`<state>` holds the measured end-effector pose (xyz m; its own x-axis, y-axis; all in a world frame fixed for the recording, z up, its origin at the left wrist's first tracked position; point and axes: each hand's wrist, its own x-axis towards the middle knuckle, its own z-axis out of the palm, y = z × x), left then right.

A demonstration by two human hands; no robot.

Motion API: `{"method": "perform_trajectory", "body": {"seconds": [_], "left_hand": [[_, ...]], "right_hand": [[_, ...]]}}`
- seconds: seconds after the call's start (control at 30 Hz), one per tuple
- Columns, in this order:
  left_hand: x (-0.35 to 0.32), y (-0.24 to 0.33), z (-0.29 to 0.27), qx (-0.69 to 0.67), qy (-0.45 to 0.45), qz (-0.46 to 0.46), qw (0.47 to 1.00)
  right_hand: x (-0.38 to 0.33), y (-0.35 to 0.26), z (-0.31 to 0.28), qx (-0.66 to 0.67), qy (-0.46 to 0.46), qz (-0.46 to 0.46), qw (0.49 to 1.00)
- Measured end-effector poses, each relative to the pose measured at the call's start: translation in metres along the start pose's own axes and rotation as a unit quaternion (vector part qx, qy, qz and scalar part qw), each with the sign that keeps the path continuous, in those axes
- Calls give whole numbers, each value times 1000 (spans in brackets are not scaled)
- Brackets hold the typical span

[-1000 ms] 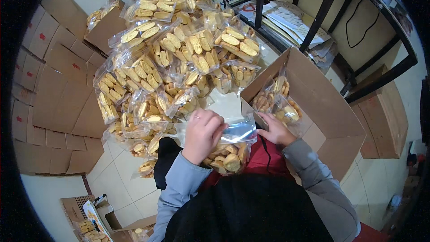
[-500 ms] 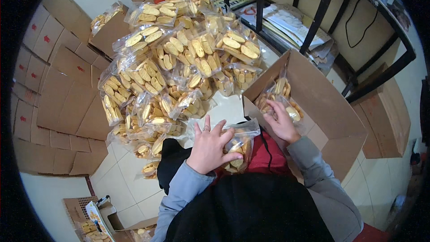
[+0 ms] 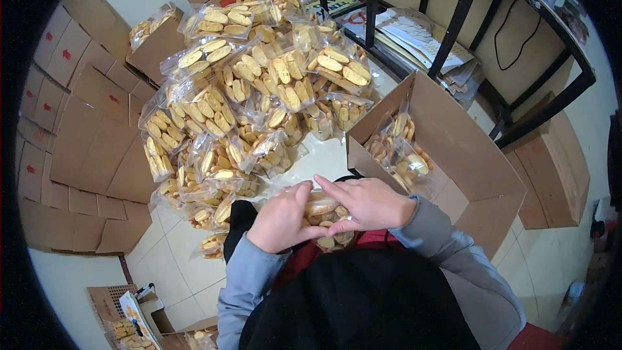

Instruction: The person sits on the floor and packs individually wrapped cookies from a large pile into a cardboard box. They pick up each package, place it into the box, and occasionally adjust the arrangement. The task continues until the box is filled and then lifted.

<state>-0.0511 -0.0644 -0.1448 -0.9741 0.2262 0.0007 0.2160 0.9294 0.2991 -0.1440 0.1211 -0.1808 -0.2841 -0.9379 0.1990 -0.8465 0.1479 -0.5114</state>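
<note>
A clear plastic bag of oval yellow biscuits [image 3: 322,206] lies on my lap, partly covered by both hands. My left hand [image 3: 280,219] grips its left side, with the thumb across the front. From the right, my right hand [image 3: 376,203] holds the bag's other side, fingers over its top and thumb meeting the left thumb. To the right stands an open cardboard box [image 3: 479,155]. Inside the box, at its far left corner, are filled biscuit bags [image 3: 409,163].
A large heap of similar biscuit bags [image 3: 259,84] covers the floor ahead. Cardboard boxes [image 3: 84,123] line the left wall. A black metal frame [image 3: 457,19] rises at the far right beside stacked papers [image 3: 421,35]. Another box [image 3: 551,162] stands beyond the open one.
My right hand has left the bags in the box and come left onto the bag on my lap. My left hand's spread fingers have closed around that bag.
</note>
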Motion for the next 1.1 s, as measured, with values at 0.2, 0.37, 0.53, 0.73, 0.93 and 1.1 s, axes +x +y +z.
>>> {"method": "perform_trajectory", "body": {"seconds": [0.2, 0.37, 0.53, 0.73, 0.93, 1.1], "left_hand": [[-11, 2, 8, 54, 28, 3, 998], [-6, 15, 22, -4, 84, 12, 996], [-5, -14, 21, -314, 128, -57, 939], [-31, -94, 63, -501, 322, -179, 783], [-37, -102, 85, -495, 171, -211, 826], [-35, -94, 77, -520, 160, -207, 813]], "right_hand": [[0, -15, -22, -9, -118, 20, 993], [-3, -17, -17, -20, -39, -39, 998], [-6, -20, -18, 31, -107, 33, 993], [-55, 12, -80, 111, 123, 17, 986], [-94, 33, -114, -115, 375, 228, 891], [-113, 96, -74, -330, 218, 400, 827]]}}
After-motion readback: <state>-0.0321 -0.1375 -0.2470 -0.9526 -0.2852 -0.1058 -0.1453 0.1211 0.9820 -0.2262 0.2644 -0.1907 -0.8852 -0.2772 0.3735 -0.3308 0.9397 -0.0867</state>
